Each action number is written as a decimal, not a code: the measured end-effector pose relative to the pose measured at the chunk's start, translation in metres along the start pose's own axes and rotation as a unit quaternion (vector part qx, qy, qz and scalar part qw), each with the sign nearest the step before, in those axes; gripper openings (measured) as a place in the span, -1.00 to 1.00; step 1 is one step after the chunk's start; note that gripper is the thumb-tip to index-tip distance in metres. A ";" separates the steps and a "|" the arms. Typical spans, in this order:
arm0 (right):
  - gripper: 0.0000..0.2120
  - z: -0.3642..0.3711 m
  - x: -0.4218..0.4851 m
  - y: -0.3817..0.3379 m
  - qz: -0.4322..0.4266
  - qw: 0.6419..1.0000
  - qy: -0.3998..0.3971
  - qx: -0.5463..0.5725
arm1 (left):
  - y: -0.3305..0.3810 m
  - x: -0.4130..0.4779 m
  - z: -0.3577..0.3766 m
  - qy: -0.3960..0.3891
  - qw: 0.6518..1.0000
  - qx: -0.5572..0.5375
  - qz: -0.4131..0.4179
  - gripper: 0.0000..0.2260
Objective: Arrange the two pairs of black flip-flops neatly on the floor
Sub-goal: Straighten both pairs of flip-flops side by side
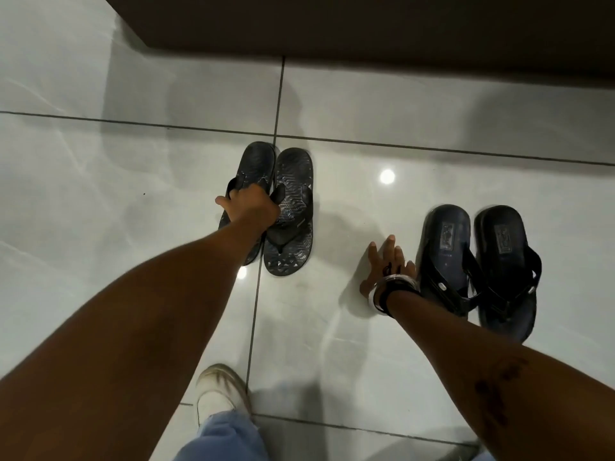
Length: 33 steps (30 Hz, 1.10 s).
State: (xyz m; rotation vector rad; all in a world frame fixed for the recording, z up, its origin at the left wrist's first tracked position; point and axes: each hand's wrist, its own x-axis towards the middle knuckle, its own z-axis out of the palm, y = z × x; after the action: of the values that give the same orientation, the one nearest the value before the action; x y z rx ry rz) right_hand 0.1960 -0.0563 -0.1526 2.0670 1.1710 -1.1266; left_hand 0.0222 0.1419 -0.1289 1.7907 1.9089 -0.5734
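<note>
I look down on a floor (349, 101) of big glossy pale grey tiles with dark grout lines; two round ceiling lights are mirrored in it. Along the top runs a dark brown panel (366, 21), maybe furniture, I cannot tell which kind.

The textured pair of flip-flops (293, 181) stands side by side near the centre, across a grout line, the two soles touching. My left hand (249, 207) is closed on the straps of this pair, fingers curled around them.

The smooth pair of flip-flops (499, 257) lies at the right, also side by side, a small gap between them. Each insole has a square label at the heel, but its writing is too blurred to read. My right hand (391, 264) is beside this pair, fingers spread and flat against the tile, holding nothing; bangles (387, 287) and a dark band are on the wrist.

Below I see one white shoe (219, 390) and a light blue jeans leg (226, 437)
</note>
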 end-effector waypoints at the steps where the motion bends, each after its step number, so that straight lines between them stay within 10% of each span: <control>1: -0.17 0.001 0.000 -0.002 0.005 1.000 0.002 0.007 | 0.000 0.007 -0.002 -0.001 1.000 0.002 0.002 -0.78; 33: -0.20 -0.005 0.001 -0.002 -0.005 0.996 0.011 0.086 | 0.019 0.014 -0.014 0.053 0.988 0.145 0.023 -0.53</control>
State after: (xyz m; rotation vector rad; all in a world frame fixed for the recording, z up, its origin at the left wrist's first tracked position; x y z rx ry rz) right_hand 0.1965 -0.0516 -0.1507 2.2089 1.1308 -1.2510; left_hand 0.0394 0.1629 -0.1253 2.0772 1.9286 -0.7883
